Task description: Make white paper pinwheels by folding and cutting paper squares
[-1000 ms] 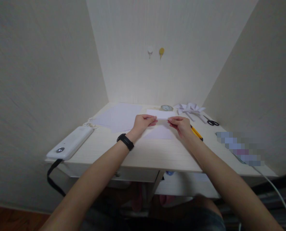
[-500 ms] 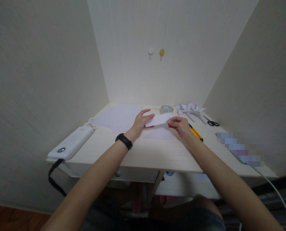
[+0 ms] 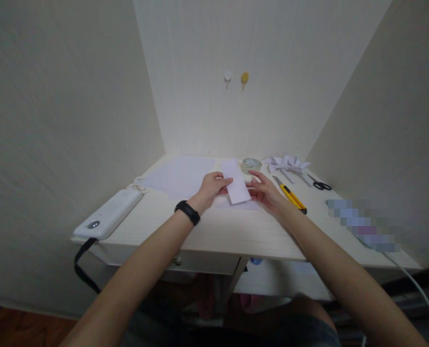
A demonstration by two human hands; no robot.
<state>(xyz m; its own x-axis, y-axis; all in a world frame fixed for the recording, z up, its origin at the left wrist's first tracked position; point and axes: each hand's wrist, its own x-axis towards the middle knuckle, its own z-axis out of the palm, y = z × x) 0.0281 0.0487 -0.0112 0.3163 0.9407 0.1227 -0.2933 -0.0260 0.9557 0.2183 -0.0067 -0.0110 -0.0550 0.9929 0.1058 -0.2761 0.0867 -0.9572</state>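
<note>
Lying well left of your left hand (image 3: 212, 187): a white slab-shaped device (image 3: 109, 212), round shiny spot at its near end, black strap (image 3: 80, 260) hanging off the desk (image 3: 156, 224). Just beyond that hand, white sheets (image 3: 181, 172) lie flat. Below it, a drawer (image 3: 207, 264), closed, contents hidden. You wear a black wristband (image 3: 188, 212); your left thumb and fingers pinch the left side of a white paper strip (image 3: 239, 189), tilted between your hands above another sheet (image 3: 240, 206). Beyond the strip, a tape roll (image 3: 251, 165); marks inside it too small to read. Below your right hand (image 3: 267, 193), an open compartment (image 3: 283, 279) containing something blue (image 3: 256, 260). Your right fingers are loosely parted at the strip's right edge; contact, cannot tell. Right of them, a yellow-and-black cutter (image 3: 291, 196), blade exposed; farther off, folded paper (image 3: 288, 164), black-handled scissors (image 3: 322, 185); rightmost, a pixelated item (image 3: 362, 226), any print unreadable.
</note>
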